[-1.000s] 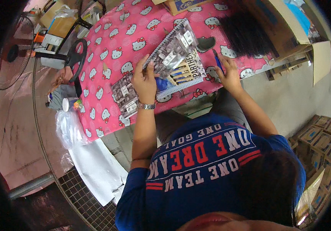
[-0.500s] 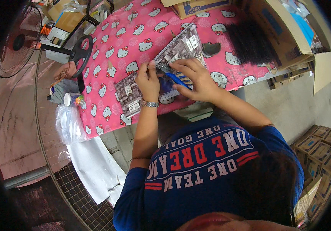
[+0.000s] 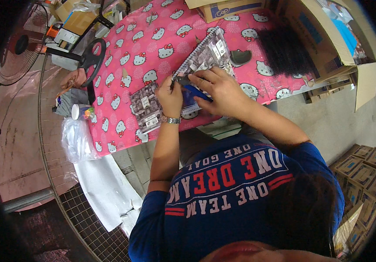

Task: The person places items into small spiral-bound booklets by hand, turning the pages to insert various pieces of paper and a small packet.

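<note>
My right hand (image 3: pixel 228 92) is wrapped around a pair of blue-handled pliers (image 3: pixel 200 93), whose dark jaws point left at my left fingertips. My left hand (image 3: pixel 169 98) pinches close to the lower end of a spiral binding; the fingers hide what exactly is between them. The coil runs up the left edge of a spiral-bound book (image 3: pixel 212 52) with a grey collage cover. A similarly printed cover piece (image 3: pixel 145 107) shows left of my left hand; whether it belongs to the same book I cannot tell. A dark rounded object (image 3: pixel 240 57) lies right of the book.
The table has a pink patterned cloth (image 3: pixel 166 32). A heap of black plastic coils (image 3: pixel 286 50) lies at the right, beside an open carton (image 3: pixel 327 39). Another carton (image 3: pixel 227 11) stands at the far edge. A fan (image 3: pixel 22 43) and a white-lidded jar (image 3: pixel 76 112) are at left.
The pliers have turned in my right hand, and their jaws sit closer to my left fingertips at the coil's end. My left hand has shifted very slightly.
</note>
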Motion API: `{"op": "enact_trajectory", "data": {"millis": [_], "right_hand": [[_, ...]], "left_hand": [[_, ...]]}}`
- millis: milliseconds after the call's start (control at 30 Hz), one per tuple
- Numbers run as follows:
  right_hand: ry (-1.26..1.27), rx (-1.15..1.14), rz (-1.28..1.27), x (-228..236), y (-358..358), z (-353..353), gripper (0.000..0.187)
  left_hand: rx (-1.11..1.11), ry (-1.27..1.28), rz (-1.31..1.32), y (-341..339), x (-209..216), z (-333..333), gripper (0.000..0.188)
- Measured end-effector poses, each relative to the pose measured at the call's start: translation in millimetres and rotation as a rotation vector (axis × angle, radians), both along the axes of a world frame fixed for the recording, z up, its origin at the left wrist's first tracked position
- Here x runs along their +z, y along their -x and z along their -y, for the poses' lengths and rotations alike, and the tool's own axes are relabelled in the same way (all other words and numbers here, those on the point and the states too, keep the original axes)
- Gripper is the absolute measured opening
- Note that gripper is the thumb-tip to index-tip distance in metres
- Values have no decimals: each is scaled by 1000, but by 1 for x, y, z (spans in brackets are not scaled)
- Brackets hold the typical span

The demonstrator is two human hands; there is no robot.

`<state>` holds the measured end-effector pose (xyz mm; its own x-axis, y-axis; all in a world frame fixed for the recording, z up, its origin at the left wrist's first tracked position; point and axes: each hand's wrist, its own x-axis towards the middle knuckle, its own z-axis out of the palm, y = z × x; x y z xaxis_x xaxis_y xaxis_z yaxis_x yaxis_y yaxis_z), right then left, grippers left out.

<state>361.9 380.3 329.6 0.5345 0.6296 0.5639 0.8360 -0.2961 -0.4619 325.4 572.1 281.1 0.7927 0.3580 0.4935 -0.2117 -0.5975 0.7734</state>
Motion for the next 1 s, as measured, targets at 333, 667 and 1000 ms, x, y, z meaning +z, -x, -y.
{"op": "enact_trajectory", "data": {"millis": [333, 667, 1000], "right_hand": [[-249, 259, -1195, -14, 9, 3, 47], [202, -396, -359, -151, -35, 122, 54], [375, -1055, 122, -120, -164, 174, 37]], "left_hand": [[140, -112, 116, 11, -3, -4, 15], [467, 1065, 42, 134, -105, -166, 29], [909, 200, -291, 144, -133, -146, 28]]}}
